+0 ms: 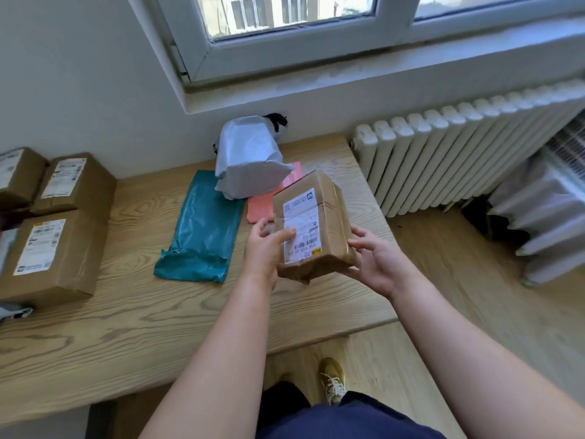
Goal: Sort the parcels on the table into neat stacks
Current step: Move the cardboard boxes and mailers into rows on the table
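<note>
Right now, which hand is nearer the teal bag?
Left. The left hand grips the brown box just right of the teal bag; the right hand holds the box's far side.

The table [158, 327] is pale wood with a strong grain and a matt finish. The brown parcel [329, 217] is wrapped in matt kraft paper under shiny clear tape, with a white paper label [305, 217]. The teal mailer [202, 229] is glossy, wrinkled plastic, and the white bag [250, 160] is smooth plastic.

Brown box [311, 223] tilted, label up, centre frame; teal mailer [202, 236] flat left; white bag [250, 160] on pink mailer [261, 209] above; boxes [53, 255] far left.
</note>
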Demonstrator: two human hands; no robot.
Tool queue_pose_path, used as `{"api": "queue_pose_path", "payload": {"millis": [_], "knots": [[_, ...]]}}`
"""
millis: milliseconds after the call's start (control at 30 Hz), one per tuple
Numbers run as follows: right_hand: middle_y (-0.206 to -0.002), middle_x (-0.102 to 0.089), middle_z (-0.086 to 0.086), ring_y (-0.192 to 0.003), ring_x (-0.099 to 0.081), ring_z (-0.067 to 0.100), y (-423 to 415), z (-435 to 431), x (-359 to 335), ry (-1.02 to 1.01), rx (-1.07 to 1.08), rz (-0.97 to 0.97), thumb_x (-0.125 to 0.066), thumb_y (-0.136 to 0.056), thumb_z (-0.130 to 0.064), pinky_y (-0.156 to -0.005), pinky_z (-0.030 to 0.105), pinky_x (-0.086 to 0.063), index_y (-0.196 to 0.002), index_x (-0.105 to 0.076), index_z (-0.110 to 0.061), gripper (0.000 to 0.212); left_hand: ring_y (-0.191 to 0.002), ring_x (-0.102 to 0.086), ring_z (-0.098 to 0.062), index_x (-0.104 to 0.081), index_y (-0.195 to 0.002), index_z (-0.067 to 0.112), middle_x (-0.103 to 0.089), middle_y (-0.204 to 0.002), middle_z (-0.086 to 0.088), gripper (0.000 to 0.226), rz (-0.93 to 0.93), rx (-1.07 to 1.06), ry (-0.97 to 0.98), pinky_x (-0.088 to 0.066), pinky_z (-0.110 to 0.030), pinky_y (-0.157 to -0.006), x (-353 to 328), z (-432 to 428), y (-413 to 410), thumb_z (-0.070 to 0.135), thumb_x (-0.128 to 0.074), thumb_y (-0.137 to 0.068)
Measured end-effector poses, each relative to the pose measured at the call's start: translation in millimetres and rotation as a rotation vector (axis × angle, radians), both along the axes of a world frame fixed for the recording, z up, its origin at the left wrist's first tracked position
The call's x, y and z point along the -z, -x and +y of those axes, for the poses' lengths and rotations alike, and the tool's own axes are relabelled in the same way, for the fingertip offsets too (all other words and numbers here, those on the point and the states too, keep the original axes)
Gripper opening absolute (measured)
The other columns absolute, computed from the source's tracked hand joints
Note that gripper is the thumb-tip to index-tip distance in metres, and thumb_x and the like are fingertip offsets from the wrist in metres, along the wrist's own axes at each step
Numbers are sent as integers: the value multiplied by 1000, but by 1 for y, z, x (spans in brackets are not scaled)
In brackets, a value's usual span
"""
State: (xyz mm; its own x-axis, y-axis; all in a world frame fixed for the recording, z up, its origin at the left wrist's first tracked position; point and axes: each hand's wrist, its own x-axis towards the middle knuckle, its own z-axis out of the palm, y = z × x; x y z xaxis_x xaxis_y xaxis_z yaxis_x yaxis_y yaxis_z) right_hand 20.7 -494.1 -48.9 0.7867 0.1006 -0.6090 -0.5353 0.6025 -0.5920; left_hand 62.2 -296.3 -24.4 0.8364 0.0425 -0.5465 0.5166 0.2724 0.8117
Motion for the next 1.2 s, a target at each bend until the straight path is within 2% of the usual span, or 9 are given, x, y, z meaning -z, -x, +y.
{"api": "queue_pose_path", "payload": {"millis": [100, 300, 433, 533, 700, 800, 967, 1100, 1200], "knots": [[-116, -65, 8, -92, -59, 22, 10, -2, -7, 181, 40, -3, -39, -92, 8, -66, 31, -48, -138, -54, -20, 56, -95, -71, -32, -65, -112, 10, -72, -111, -13, 30, 9, 146, 49, -61, -42, -66, 5, -4, 0, -4, -67, -86], [-112, -74, -9, -99, -69, 10, 35, -1, -29, 501, -69, -36, -62, -90, -50, -77, 32, -49, -125, -60, -31, 39, -81, -74, -22, -64, -112, 7, -73, -104, -12, 34, -63, 376, 1, -61, -43, -68, 5, -33, -7, -8, -68, -82], [-112, -74, -8, -96, -72, 12, 59, -26, -25, 552, 53, -5, -75, -83, -38, -76, 35, -51, -129, -54, -30, 51, -91, -73, -30, -62, -120, 12, -73, -110, -10, 42, -90, 499, 18, -60, -44, -66, 4, -74, -10, -2, -71, -82], [-104, -76, -1, -90, -70, 19, 81, -57, -24, 470, 253, 65, -70, -86, -34, -74, 36, -51, -129, -59, -22, 45, -87, -73, -25, -58, -129, 24, -73, -111, -3, 63, -22, 677, -40, -53, -34, -57, 4, -111, -3, 30, -81, -71], [-106, -75, 5, -90, -67, 22, 117, -129, -24, 306, 603, 62, -66, -89, -35, -78, 39, -51, -126, -64, -17, 41, -120, -54, -19, -52, -137, 29, -60, -130, 6, 89, 151, 975, -126, -35, -54, -105, -4, -197, 26, 66, -74, -60], [-112, -74, 7, -88, -68, 21, 131, -177, -26, 257, 681, 35, -66, -90, -35, -73, 35, -55, -129, -62, -17, 43, -106, -64, -19, -59, -129, 28, -70, -117, 3, 76, 182, 973, -39, -45, -46, -85, -4, -263, 51, 63, -77, -65], [-108, -67, -4, -94, -58, 21, 169, -289, -34, 374, 655, 47, -71, -88, -36, -83, 33, -46, -138, -53, -14, 57, -109, -66, -20, -45, -141, 26, -67, -125, 1, 103, 30, 893, -37, -50, -39, -76, -19, -376, 68, 57, -85, -50], [-148, -44, 9, -130, -47, 27, 207, -392, -43, 576, 737, 76, -74, -87, -32, -109, 41, -37, -157, -20, -17, 89, -106, -64, -22, -17, -155, 34, -50, -143, -3, 117, -128, 917, -134, -56, -32, -64, -36, -465, 73, 37, -89, -64], [-159, -30, 10, -139, -38, 20, 220, -448, -56, 804, 726, 63, -75, -87, -30, -107, 33, -33, -156, -25, -19, 86, -103, -67, -25, -5, -156, 39, -50, -142, -6, 123, -181, 993, -213, -60, -41, -80, -42, -513, 70, 32, -89, -67]]}}
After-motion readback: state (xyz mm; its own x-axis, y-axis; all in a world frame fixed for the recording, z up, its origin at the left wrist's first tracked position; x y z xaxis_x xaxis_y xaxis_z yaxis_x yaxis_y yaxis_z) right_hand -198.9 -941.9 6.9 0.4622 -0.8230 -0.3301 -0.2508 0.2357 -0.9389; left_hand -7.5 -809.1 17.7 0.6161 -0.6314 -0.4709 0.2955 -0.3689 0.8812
